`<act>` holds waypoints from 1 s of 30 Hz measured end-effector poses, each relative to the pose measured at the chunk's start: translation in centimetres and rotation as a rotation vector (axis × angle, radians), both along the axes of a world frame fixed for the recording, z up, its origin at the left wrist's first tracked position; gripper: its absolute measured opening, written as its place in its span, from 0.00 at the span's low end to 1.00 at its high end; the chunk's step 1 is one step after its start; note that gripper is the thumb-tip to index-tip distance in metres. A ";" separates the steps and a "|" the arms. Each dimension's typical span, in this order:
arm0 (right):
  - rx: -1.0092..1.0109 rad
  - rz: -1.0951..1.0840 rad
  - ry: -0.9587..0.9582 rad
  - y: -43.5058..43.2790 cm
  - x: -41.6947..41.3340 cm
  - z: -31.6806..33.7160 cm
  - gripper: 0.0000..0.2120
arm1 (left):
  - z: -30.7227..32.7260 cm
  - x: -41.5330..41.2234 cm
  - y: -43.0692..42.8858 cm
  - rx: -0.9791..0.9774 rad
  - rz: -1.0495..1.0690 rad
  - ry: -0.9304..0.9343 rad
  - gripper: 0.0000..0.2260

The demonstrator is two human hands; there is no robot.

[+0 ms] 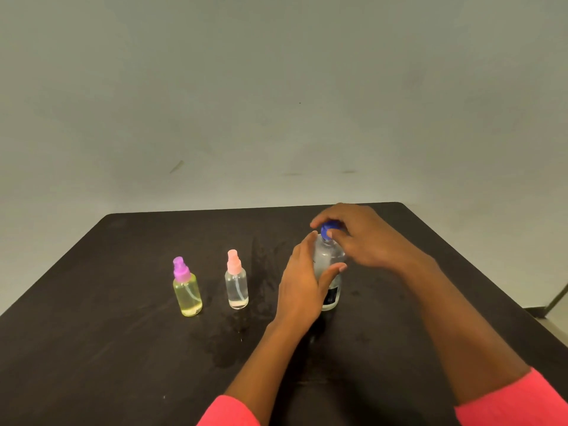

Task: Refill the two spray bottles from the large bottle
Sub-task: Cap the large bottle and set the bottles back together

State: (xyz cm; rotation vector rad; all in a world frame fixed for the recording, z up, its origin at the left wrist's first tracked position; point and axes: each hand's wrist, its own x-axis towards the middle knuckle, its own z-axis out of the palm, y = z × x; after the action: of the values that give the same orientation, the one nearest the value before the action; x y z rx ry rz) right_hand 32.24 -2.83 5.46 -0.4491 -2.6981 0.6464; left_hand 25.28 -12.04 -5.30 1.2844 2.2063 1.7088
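Observation:
The large clear bottle (328, 259) stands upright on the black table (123, 333), right of centre. My left hand (302, 287) grips its body from the left, thumb across the front. My right hand (359, 238) pinches its blue cap (328, 228) from above. To the left stands a small clear spray bottle with a pink top (236, 281). Further left is a yellow-tinted spray bottle with a purple top (187, 289). Both spray bottles are upright with their tops on.
Wet smears (264, 265) darken the tabletop between the pink-topped bottle and the large bottle, and in front of them. A pale wall stands behind the table's far edge. The table's right edge drops to the floor (553, 321).

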 end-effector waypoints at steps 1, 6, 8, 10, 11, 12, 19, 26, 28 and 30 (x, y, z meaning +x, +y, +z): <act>0.035 -0.012 -0.034 0.0 -0.2 0.3 0.12 | 0.0 0.0 0.0 -0.003 0.002 0.000 0.27; 0.215 -0.165 -0.062 -0.4 -1.7 0.8 0.08 | 0.1 0.0 0.1 -0.009 0.024 0.022 0.28; 0.263 -0.263 -0.058 -0.4 -2.1 0.9 0.14 | 0.1 0.0 0.1 -0.015 0.023 0.027 0.28; 0.303 -0.350 -0.068 -0.5 -2.4 0.7 0.21 | 0.2 0.0 0.1 -0.004 0.012 0.010 0.28; 0.320 -0.387 -0.087 -0.5 -2.4 0.4 0.25 | 0.2 0.0 0.1 0.000 0.007 -0.004 0.28; 0.336 -0.410 -0.114 -0.5 -2.5 0.0 0.27 | 0.2 0.0 0.1 -0.002 0.004 -0.014 0.29; 0.035 -0.030 -0.002 0.2 -0.9 1.4 0.14 | 0.0 0.0 0.1 -0.011 0.005 -0.003 0.29; 0.105 -0.125 -0.008 -0.5 -1.5 1.3 0.07 | 0.1 0.0 0.1 -0.012 0.030 0.010 0.30; 0.139 -0.171 -0.006 -0.7 -2.0 1.3 0.05 | 0.1 0.1 0.0 -0.018 0.028 0.013 0.30; 0.189 -0.207 -0.012 -1.0 -2.5 1.4 0.07 | 0.3 0.1 -0.1 -0.027 0.028 0.012 0.31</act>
State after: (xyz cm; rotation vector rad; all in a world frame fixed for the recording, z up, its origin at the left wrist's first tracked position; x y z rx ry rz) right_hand 29.75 -3.85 6.84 -0.6717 -2.6441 0.3285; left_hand 25.42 -12.12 -5.04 1.2677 2.2567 1.6787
